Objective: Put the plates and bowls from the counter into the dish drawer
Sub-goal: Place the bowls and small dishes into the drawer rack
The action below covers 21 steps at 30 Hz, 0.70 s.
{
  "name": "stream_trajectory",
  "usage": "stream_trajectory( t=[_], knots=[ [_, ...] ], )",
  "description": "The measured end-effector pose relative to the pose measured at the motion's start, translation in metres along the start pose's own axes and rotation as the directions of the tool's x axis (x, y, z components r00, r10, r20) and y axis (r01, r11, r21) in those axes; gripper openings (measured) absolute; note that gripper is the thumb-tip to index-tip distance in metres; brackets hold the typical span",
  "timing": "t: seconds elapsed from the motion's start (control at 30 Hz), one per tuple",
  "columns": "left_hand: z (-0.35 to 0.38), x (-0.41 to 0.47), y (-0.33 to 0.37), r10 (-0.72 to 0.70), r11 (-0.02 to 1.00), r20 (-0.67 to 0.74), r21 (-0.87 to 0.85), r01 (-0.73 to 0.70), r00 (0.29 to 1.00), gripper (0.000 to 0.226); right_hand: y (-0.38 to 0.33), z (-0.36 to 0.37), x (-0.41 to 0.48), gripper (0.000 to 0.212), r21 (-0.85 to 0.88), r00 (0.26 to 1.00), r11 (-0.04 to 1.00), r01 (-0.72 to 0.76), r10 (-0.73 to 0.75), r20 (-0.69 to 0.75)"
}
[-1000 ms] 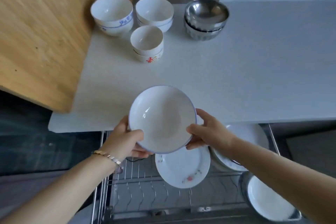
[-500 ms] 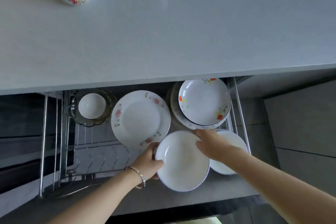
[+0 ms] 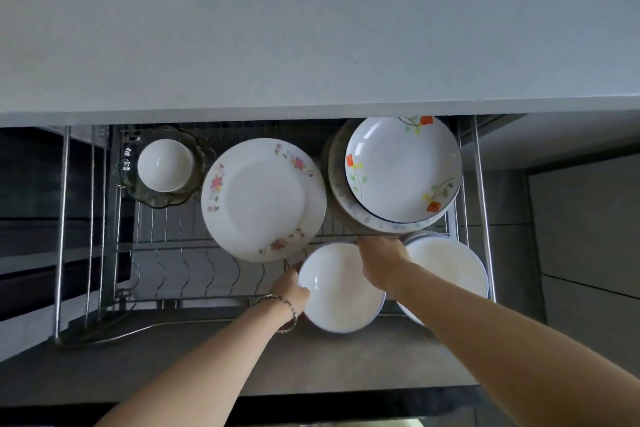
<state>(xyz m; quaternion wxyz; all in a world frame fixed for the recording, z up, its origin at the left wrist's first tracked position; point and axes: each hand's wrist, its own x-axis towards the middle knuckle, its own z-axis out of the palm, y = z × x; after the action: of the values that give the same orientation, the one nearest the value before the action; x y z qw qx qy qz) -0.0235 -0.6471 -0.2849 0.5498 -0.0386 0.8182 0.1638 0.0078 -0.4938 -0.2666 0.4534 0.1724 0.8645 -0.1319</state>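
Observation:
A white bowl with a thin blue rim sits low in the front of the open wire dish drawer. My left hand grips its left edge and my right hand grips its far right edge. Behind it lies a pink-flowered plate. To the right, a plate with orange flowers tops a stack. A plain white plate stack lies at the front right, partly under my right forearm. A small white bowl rests in a glass dish at the back left.
The grey counter overhangs the drawer's back. Wire plate dividers fill the front left of the drawer. Chrome side rails frame it. Cabinet fronts stand to the right.
The bowl went from above the counter down into the drawer's front section, both hands still on it. My view tilted down, so the bowls on the counter left the frame.

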Motion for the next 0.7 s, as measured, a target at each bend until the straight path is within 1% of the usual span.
stream_trajectory(
  t=[0.1, 0.17, 0.23, 0.3, 0.4, 0.53, 0.63, 0.7],
  knots=[
    [0.004, 0.013, -0.001, -0.013, 1.0, -0.004, -0.009, 0.013, 1.0, 0.044, 0.001, 0.005, 0.013, 0.04, -0.053, 0.999, 0.998, -0.028, 0.029, 0.028],
    [0.005, 0.021, -0.001, -0.01, 1.0, -0.002, -0.029, 0.01, 1.0, 0.039, 0.003, 0.007, 0.02, 0.045, -0.128, 0.997, 0.991, -0.047, 0.054, 0.052],
    [0.005, 0.025, 0.0, -0.007, 0.998, 0.015, -0.055, 0.007, 1.0, 0.037, 0.006, 0.009, 0.024, 0.048, -0.202, 0.996, 0.977, -0.063, 0.075, 0.052],
    [0.006, 0.026, -0.001, -0.011, 0.998, 0.036, -0.063, 0.013, 0.999, 0.037, 0.008, 0.009, 0.026, 0.048, -0.226, 0.995, 0.971, -0.077, 0.088, 0.043],
    [0.008, 0.027, -0.004, -0.009, 1.0, 0.025, -0.002, 0.009, 1.0, 0.037, 0.006, 0.009, 0.025, 0.046, -0.192, 0.996, 0.978, -0.087, 0.092, 0.017],
    [0.006, 0.025, -0.001, -0.038, 0.999, 0.048, 0.01, 0.038, 0.998, 0.036, -0.001, 0.004, 0.015, 0.042, -0.183, 0.997, 0.98, -0.072, 0.073, -0.001],
    [0.0, 0.016, 0.004, -0.022, 0.992, 0.072, 0.122, 0.013, 0.997, 0.038, -0.006, -0.006, 0.0, 0.035, -0.23, 1.0, 0.973, -0.022, 0.019, -0.012],
    [-0.011, 0.005, 0.008, 0.006, 0.981, 0.067, 0.194, -0.019, 0.998, 0.044, -0.011, -0.018, -0.013, 0.032, -0.211, 1.0, 0.977, 0.026, -0.029, -0.009]
  ],
)
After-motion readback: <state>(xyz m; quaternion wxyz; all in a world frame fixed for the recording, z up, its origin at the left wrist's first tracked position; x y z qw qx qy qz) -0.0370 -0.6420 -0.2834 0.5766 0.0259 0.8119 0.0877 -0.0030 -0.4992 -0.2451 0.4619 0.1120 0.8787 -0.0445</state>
